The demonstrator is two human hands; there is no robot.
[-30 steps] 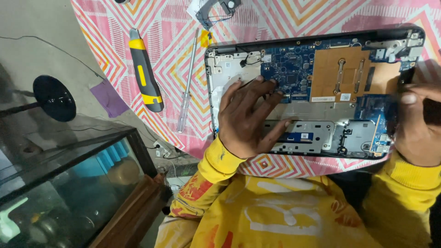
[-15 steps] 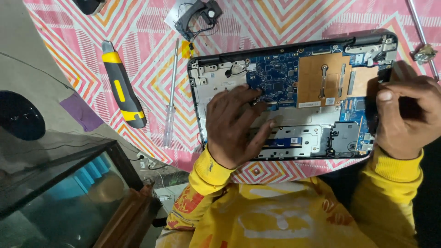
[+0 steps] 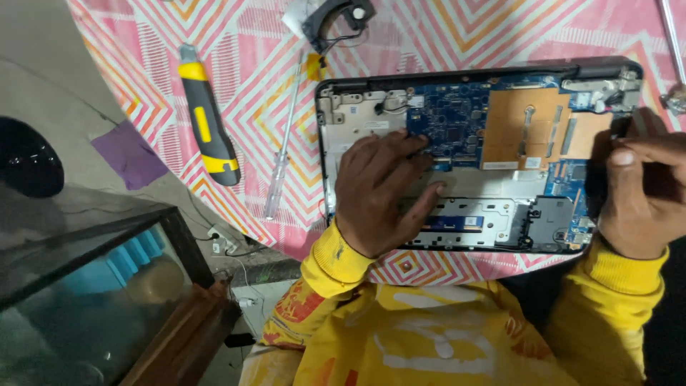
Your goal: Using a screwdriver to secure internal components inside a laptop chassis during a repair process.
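Two hands work on an opened laptop lying at the near edge of a pink zigzag tablecloth, blue circuit board and copper plate exposed. Left hand rests flat, fingers spread; right hand pinches a dark piece at its right end.

The person's left hand lies palm down, fingers spread and slightly curled, fingertips pressing flat, the wrist running back into a bright yellow sleeve cuff. The right hand sits at the far right edge, fingers bunched and curled inward with the thumb across them; whether it grips anything cannot be told. Its wrist is covered by another yellow cuff.
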